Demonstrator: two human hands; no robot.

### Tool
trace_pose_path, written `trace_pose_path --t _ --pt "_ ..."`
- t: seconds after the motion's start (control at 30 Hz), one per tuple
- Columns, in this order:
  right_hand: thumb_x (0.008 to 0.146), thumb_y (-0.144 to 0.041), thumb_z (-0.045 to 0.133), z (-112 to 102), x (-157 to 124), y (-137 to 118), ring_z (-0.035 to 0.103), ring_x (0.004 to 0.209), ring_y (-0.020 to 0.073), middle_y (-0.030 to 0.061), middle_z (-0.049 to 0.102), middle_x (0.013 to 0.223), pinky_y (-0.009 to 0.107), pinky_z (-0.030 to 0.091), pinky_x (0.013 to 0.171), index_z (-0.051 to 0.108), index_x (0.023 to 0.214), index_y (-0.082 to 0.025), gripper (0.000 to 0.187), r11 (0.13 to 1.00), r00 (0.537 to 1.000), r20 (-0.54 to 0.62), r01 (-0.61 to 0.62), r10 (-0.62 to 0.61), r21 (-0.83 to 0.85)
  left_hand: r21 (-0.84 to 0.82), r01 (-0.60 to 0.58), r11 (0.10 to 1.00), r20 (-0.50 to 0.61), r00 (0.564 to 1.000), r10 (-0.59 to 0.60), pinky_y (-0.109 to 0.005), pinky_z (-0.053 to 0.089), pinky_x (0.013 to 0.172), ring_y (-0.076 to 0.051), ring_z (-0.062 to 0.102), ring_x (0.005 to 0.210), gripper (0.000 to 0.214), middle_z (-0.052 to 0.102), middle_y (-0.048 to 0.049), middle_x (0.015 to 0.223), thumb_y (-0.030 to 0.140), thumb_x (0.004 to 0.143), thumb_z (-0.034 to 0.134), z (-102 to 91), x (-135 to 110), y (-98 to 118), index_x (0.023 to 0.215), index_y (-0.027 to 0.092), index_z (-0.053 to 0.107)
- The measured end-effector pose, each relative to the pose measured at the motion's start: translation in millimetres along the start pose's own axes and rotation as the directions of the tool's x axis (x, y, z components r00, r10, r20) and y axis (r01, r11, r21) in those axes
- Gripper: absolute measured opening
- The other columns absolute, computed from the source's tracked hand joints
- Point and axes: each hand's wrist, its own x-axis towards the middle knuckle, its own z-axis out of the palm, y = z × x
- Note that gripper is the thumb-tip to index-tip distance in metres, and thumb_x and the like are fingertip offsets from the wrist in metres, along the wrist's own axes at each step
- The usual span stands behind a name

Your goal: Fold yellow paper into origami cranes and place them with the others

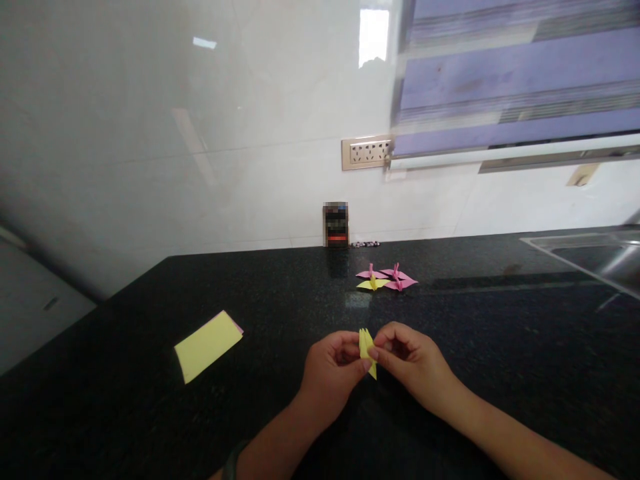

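A small folded yellow paper piece (pixel 367 348) is pinched between both my hands just above the black countertop (pixel 150 427). My left hand (pixel 333 373) grips its left side with closed fingers. My right hand (pixel 413 363) pinches its right side, fingers curled. Farther back on the counter lie three finished paper cranes: two pink cranes (pixel 397 277) and one yellow crane (pixel 373 283). A stack of square paper sheets (pixel 207 345), yellow on top with pink under it, lies to the left.
A small dark box (pixel 335 225) stands against the white wall, with a string of beads (pixel 365 244) beside it. A steel sink (pixel 595 257) is at the right edge. A wall socket (pixel 366 153) and a window blind (pixel 515 87) are above.
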Motion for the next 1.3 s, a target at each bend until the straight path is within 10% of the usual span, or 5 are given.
trace_pose_path --t 0.5,0.8,1.3 --pt "0.074 -0.018 0.055 -3.3 0.0 -6.0 0.049 0.067 0.0123 0.0018 0.051 0.073 0.023 0.040 0.059 0.055 0.067 -0.016 0.007 0.986 0.985 0.075 0.160 -0.156 -0.047 0.057 -0.051 0.997 -0.015 0.999 0.052 -0.025 0.045 0.061 -0.015 0.060 0.066 0.027 0.066 -0.0054 0.074 0.016 0.065 0.062 -3.5 1.8 -7.8 0.091 0.014 0.053" --pt "0.073 -0.031 0.057 -4.3 3.1 -6.6 0.046 0.051 0.0082 -0.0022 0.053 0.058 0.021 0.037 0.050 0.056 0.075 -0.015 0.016 0.942 0.969 0.237 -0.137 0.064 0.307 -0.084 -0.061 0.995 0.056 0.996 0.065 -0.023 0.043 0.060 -0.011 0.058 0.061 0.013 0.063 -0.0012 0.066 0.011 0.067 0.059 -2.7 0.5 0.5 0.078 0.014 0.053" --pt "0.069 -0.018 0.060 -3.3 2.6 -4.8 0.053 0.057 0.0092 -0.0005 0.052 0.073 0.022 0.043 0.052 0.060 0.071 -0.017 0.003 0.903 0.976 0.215 -0.071 -0.025 0.424 -0.139 0.049 0.989 0.029 0.999 -0.045 -0.020 0.043 0.052 -0.008 0.053 0.050 0.009 0.059 0.0010 0.057 0.012 0.062 0.063 -3.1 -1.0 4.7 0.068 0.012 0.056"
